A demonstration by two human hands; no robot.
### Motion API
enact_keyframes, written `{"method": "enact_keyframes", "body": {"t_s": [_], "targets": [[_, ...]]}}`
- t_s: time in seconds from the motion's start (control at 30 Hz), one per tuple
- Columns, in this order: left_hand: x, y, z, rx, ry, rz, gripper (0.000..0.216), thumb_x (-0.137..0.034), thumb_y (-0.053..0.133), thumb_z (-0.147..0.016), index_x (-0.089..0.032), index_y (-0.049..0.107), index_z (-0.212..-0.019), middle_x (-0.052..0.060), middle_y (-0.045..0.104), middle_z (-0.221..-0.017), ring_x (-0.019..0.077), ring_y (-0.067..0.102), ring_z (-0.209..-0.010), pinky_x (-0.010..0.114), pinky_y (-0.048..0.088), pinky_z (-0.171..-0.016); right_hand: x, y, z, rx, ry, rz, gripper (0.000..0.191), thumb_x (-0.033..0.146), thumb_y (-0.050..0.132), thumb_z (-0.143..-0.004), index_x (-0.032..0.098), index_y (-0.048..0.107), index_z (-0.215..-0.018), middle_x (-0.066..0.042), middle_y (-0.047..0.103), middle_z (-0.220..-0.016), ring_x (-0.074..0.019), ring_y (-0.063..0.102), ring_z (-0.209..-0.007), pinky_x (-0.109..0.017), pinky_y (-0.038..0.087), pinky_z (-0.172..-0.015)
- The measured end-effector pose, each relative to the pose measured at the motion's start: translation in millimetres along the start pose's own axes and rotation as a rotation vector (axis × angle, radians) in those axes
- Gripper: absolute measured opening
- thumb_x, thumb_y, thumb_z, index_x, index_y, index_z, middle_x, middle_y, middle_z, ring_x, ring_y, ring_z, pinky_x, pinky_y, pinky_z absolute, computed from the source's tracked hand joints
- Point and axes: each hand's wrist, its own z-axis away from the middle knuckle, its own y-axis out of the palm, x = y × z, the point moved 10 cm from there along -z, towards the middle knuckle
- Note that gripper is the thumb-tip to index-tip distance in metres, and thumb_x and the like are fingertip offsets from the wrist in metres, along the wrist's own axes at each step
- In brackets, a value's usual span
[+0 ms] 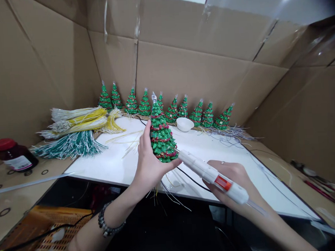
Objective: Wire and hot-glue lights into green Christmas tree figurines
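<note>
My left hand [149,160] is closed around a small green Christmas tree figurine [161,135] with red garland and a clear tip, held upright over the front of the white board [118,158]. Loose wires [172,197] hang beneath it. In my right hand [230,174] is a white glue gun [204,168] with an orange-red patch on its side and a clear glue stick [257,208] sticking out of its back. The nozzle points left at the tree's lower right side; whether it touches cannot be made out.
Several similar trees [145,103] line the back by cardboard walls [192,63]. Bundles of yellow, white and green wires [79,121] lie left, near a red-capped jar [14,154]. A white bowl [185,124] stands behind. An orange basket [56,215] sits below left.
</note>
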Motion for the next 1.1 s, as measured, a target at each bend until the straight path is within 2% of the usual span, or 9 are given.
{"method": "enact_keyframes", "body": {"t_s": [0.17,0.3,0.4,0.5,0.7,0.83,0.97,1.03,1.1], "targets": [[3.8,3.0,-3.1,0.056,-0.108,0.153,0.129,-0.030,0.094,-0.055,-0.033,0.015,-0.157,0.014,0.033,-0.159,0.0409,0.037,-0.144,0.059,0.033,-0.117,-5.3,-11.4,-5.9,-0.095,0.004,-0.061,0.018,0.014,0.052,-0.080,0.023,0.051,-0.064,0.001,0.055,-0.057,-0.0131,0.053,-0.046,-0.025,0.037,-0.045],[15.7,19.0,-2.1,0.208,-0.317,0.502,0.133,-0.025,0.094,-0.054,-0.032,0.011,-0.157,0.015,0.043,-0.152,0.0378,0.051,-0.134,0.056,0.041,-0.112,-58.6,-30.4,-13.5,-0.292,0.135,0.011,0.013,0.025,0.056,-0.086,0.021,0.062,-0.075,-0.007,0.069,-0.086,-0.0193,0.066,-0.071,-0.028,0.047,-0.061],[18.1,31.7,-0.8,0.293,-0.431,0.676,0.132,-0.024,0.094,-0.054,-0.030,0.011,-0.157,0.016,0.048,-0.149,0.0365,0.055,-0.132,0.053,0.041,-0.113,-127.5,-9.5,-14.5,-0.153,0.396,0.196,0.016,0.028,0.058,-0.083,0.020,0.067,-0.094,-0.011,0.064,-0.108,-0.0236,0.065,-0.084,-0.030,0.046,-0.063],[10.9,46.7,-8.8,0.354,-0.444,0.734,0.134,-0.026,0.095,-0.052,-0.030,0.013,-0.157,0.016,0.048,-0.149,0.0386,0.055,-0.132,0.054,0.041,-0.113,-183.4,29.2,-0.9,0.065,0.619,0.217,0.043,0.030,0.061,-0.081,0.019,0.061,-0.122,-0.014,0.058,-0.118,-0.0254,0.063,-0.090,-0.030,0.044,-0.066],[-18.7,87.5,-48.2,0.447,-0.286,0.754,0.136,-0.032,0.096,-0.049,-0.032,0.014,-0.157,0.015,0.040,-0.156,0.0378,0.047,-0.139,0.052,0.039,-0.115,-216.9,67.1,13.3,0.117,0.689,0.140,0.047,0.027,0.060,-0.080,0.016,0.059,-0.126,-0.015,0.058,-0.115,-0.0226,0.064,-0.084,-0.029,0.042,-0.068],[-18.0,103.5,-73.1,0.431,-0.206,0.738,0.134,-0.033,0.095,-0.050,-0.032,0.014,-0.157,0.014,0.036,-0.159,0.0355,0.045,-0.141,0.050,0.037,-0.116,-211.0,50.6,17.1,-0.005,0.705,0.092,0.039,0.024,0.062,-0.081,0.013,0.064,-0.118,-0.018,0.061,-0.119,-0.0266,0.066,-0.093,-0.033,0.047,-0.080],[0.6,107.8,-84.9,0.376,-0.189,0.676,0.132,-0.033,0.094,-0.053,-0.034,0.013,-0.157,0.015,0.036,-0.159,0.0339,0.045,-0.141,0.049,0.037,-0.116,-153.4,13.4,25.9,-0.363,0.684,0.034,0.031,0.028,0.043,-0.095,0.015,0.063,-0.115,-0.016,0.060,-0.127,-0.0248,0.062,-0.108,-0.038,0.046,-0.096],[8.7,109.4,-83.8,0.364,-0.189,0.657,0.132,-0.034,0.094,-0.054,-0.034,0.012,-0.157,0.015,0.039,-0.158,0.0333,0.046,-0.141,0.049,0.036,-0.116,-112.7,-0.9,34.6,-0.762,0.555,-0.366,0.025,0.034,0.049,-0.094,0.017,0.067,-0.099,-0.011,0.068,-0.106,-0.0206,0.067,-0.086,-0.036,0.051,-0.083],[14.6,111.0,-78.8,0.360,-0.199,0.655,0.132,-0.034,0.094,-0.054,-0.033,0.011,-0.157,0.015,0.040,-0.157,0.0333,0.047,-0.140,0.048,0.039,-0.115,-87.2,22.1,25.8,-0.830,0.524,-0.809,0.024,0.038,0.059,-0.089,0.018,0.068,-0.099,-0.007,0.070,-0.093,-0.0163,0.066,-0.065,-0.032,0.052,-0.065]]}}
